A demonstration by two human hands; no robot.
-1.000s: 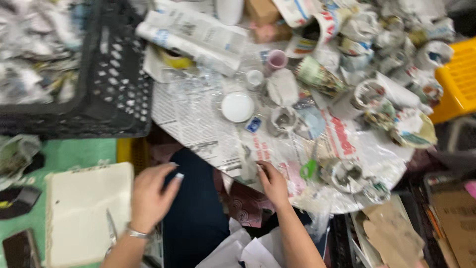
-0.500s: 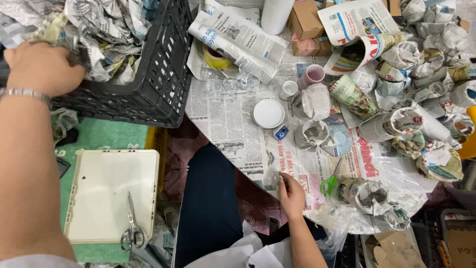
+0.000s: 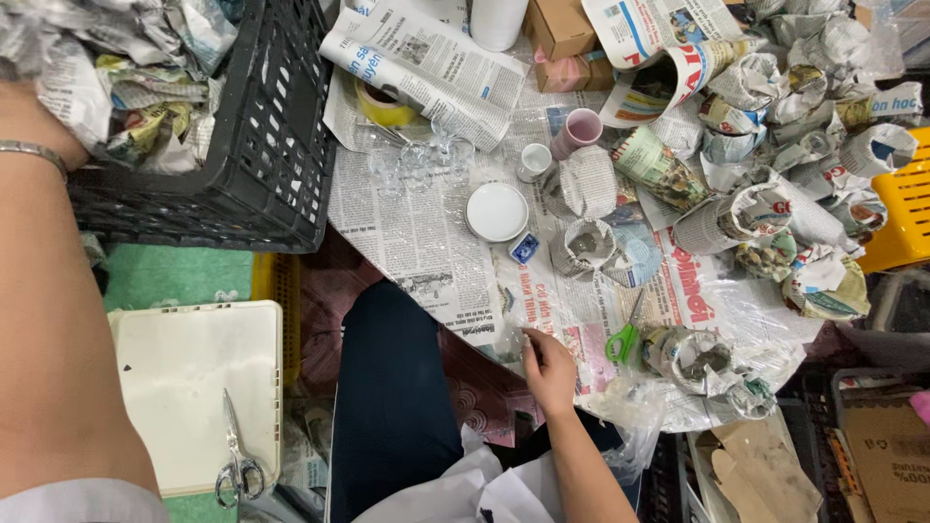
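We see small brown cardboard boxes [image 3: 562,37] at the counter's far edge, and a larger printed brown cardboard box [image 3: 886,455] at bottom right.

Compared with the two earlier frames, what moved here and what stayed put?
The left hand left the white board and went up into the black crate, among crumpled newspaper bundles; whether it grips one is hidden. The right hand stayed at the table edge. The scissors now lie on the board.
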